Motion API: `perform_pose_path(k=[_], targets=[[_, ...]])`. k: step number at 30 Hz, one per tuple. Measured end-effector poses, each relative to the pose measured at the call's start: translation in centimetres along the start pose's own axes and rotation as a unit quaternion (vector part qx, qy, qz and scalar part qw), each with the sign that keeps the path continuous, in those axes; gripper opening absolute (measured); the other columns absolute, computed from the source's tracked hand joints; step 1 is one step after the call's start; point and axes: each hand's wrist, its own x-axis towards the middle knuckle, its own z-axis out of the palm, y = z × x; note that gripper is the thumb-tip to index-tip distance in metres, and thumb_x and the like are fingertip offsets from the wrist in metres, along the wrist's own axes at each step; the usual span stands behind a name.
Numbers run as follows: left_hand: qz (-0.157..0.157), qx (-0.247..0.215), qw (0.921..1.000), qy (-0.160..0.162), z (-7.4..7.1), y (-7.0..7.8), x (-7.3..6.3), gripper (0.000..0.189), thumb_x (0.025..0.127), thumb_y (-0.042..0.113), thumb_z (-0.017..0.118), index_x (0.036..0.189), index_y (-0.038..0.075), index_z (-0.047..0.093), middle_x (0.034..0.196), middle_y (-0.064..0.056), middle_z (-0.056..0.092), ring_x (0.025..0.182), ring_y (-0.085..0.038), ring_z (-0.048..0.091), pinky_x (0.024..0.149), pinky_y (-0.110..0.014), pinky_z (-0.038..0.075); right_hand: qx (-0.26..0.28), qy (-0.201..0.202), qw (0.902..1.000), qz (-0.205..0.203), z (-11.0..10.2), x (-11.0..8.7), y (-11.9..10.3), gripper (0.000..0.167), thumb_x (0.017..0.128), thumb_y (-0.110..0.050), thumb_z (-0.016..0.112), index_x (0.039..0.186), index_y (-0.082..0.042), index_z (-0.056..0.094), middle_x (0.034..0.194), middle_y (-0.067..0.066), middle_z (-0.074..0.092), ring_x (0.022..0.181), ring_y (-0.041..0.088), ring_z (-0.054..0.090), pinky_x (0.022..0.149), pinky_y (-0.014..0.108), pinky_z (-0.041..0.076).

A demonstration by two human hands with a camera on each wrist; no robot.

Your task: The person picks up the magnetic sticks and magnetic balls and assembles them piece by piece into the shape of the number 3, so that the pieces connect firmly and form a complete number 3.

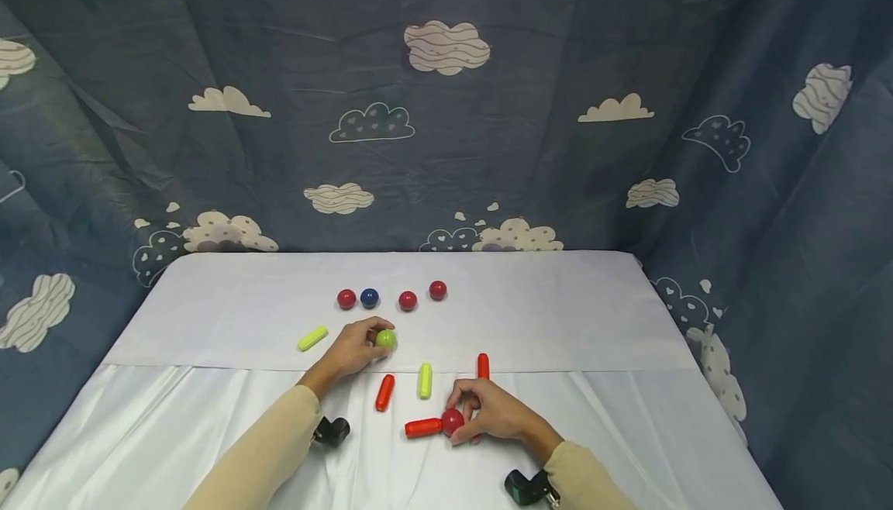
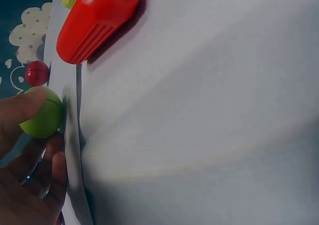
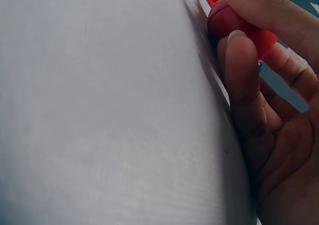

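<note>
My left hand pinches a lime-green ball between thumb and fingers; the left wrist view shows the same green ball under the thumb. Nearer the front, my right hand grips a red ball at the right end of a lying red stick. In the right wrist view, thumb and fingertips wrap the red ball, with some red of the stick beyond it. A second red stick lies between the hands, beside a yellow-green stick.
Behind the left hand sit several balls: a red one, a blue one and more red ones. Another yellow-green stick lies to the left, and a red stick stands out behind the right hand. A cloud-patterned curtain borders the white-covered table.
</note>
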Motion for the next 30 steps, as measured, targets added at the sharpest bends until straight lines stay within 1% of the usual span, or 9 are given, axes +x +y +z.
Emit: perform_pose_path(k=[4, 8, 12, 14, 16, 19, 23, 26, 30], targets=[[-0.007, 0.012, 0.9999, 0.001, -0.4, -0.3, -0.4, 0.039, 0.081, 0.008, 0.074, 0.119, 0.007, 0.064, 0.105, -0.006, 0.064, 0.093, -0.019, 0.056, 0.086, -0.038, 0.047, -0.005, -0.003, 1.0, -0.001, 0.2, 0.2, 0.0, 0.035, 0.067, 0.001, 0.084, 0.092, -0.006, 0.061, 0.071, 0.003, 0.06, 0.054, 0.011, 0.054, 0.048, 0.023, 0.047], [-0.011, 0.019, 0.9998, 0.003, -1.0, -0.4, -1.1, 0.039, 0.082, 0.01, 0.075, 0.119, 0.007, 0.065, 0.106, -0.005, 0.065, 0.093, -0.018, 0.057, 0.088, -0.039, 0.047, -0.003, -0.007, 0.9999, -0.007, 0.4, 0.4, 0.0, 0.034, 0.068, 0.0, 0.084, 0.093, -0.007, 0.061, 0.067, 0.001, 0.059, 0.054, 0.01, 0.053, 0.049, 0.023, 0.047], [-0.014, 0.013, 0.9998, -0.008, -1.8, -0.5, -2.0, 0.037, 0.079, 0.009, 0.077, 0.115, 0.008, 0.067, 0.1, -0.003, 0.064, 0.087, -0.016, 0.056, 0.079, -0.034, 0.047, 0.002, -0.004, 1.0, -0.008, 0.6, 0.3, 0.0, 0.034, 0.068, 0.001, 0.084, 0.093, -0.006, 0.061, 0.065, 0.001, 0.058, 0.053, 0.01, 0.053, 0.049, 0.023, 0.048], [-0.011, 0.011, 0.9998, -0.015, -2.1, -0.6, -2.4, 0.037, 0.077, 0.008, 0.078, 0.113, 0.008, 0.067, 0.097, -0.002, 0.064, 0.084, -0.015, 0.056, 0.074, -0.031, 0.048, 0.001, -0.002, 1.0, -0.007, 0.5, 0.2, 0.1, 0.034, 0.068, 0.001, 0.084, 0.093, -0.006, 0.061, 0.067, 0.002, 0.058, 0.054, 0.01, 0.053, 0.049, 0.023, 0.048], [-0.013, 0.009, 0.9997, -0.02, -2.4, -0.7, -2.7, 0.036, 0.076, 0.008, 0.079, 0.111, 0.009, 0.068, 0.095, -0.001, 0.063, 0.082, -0.015, 0.056, 0.073, -0.029, 0.048, -0.003, -0.002, 1.0, -0.007, 0.5, 0.2, 0.1, 0.034, 0.068, 0.001, 0.084, 0.093, -0.006, 0.062, 0.069, 0.003, 0.058, 0.055, 0.01, 0.053, 0.05, 0.024, 0.049], [0.002, 0.011, 0.9996, -0.025, -2.8, -0.9, -3.2, 0.036, 0.076, 0.007, 0.079, 0.11, 0.008, 0.067, 0.094, -0.001, 0.063, 0.081, -0.014, 0.057, 0.073, -0.029, 0.049, -0.011, -0.001, 0.9999, -0.004, 0.4, 0.2, 0.1, 0.034, 0.068, 0.0, 0.084, 0.093, -0.006, 0.062, 0.072, 0.004, 0.059, 0.057, 0.01, 0.054, 0.052, 0.024, 0.049], [0.02, -0.004, 0.9994, -0.028, -3.3, -0.7, -3.6, 0.036, 0.075, 0.003, 0.078, 0.109, 0.007, 0.067, 0.095, -0.002, 0.064, 0.084, -0.016, 0.059, 0.075, -0.031, 0.05, -0.015, 0.001, 0.9999, -0.002, 0.2, 0.2, 0.1, 0.034, 0.069, 0.0, 0.084, 0.094, -0.007, 0.062, 0.069, 0.003, 0.059, 0.058, 0.011, 0.054, 0.053, 0.024, 0.049], [0.028, -0.017, 0.9986, -0.041, -3.5, -0.3, -4.1, 0.037, 0.075, 0.0, 0.077, 0.109, 0.005, 0.066, 0.099, -0.004, 0.064, 0.087, -0.018, 0.061, 0.076, -0.032, 0.052, -0.015, 0.004, 0.9999, -0.001, 0.1, 0.2, 0.1, 0.034, 0.069, 0.0, 0.084, 0.094, -0.007, 0.062, 0.066, 0.002, 0.059, 0.057, 0.011, 0.054, 0.053, 0.024, 0.049], [0.032, -0.012, 0.9976, -0.06, -3.4, -0.1, -4.8, 0.035, 0.075, -0.001, 0.077, 0.108, 0.007, 0.066, 0.104, -0.004, 0.063, 0.091, -0.02, 0.061, 0.076, -0.032, 0.053, -0.022, 0.005, 0.9997, 0.003, 0.0, 0.1, 0.1, 0.034, 0.069, -0.002, 0.084, 0.094, -0.008, 0.062, 0.066, 0.001, 0.059, 0.057, 0.011, 0.054, 0.054, 0.023, 0.048]])
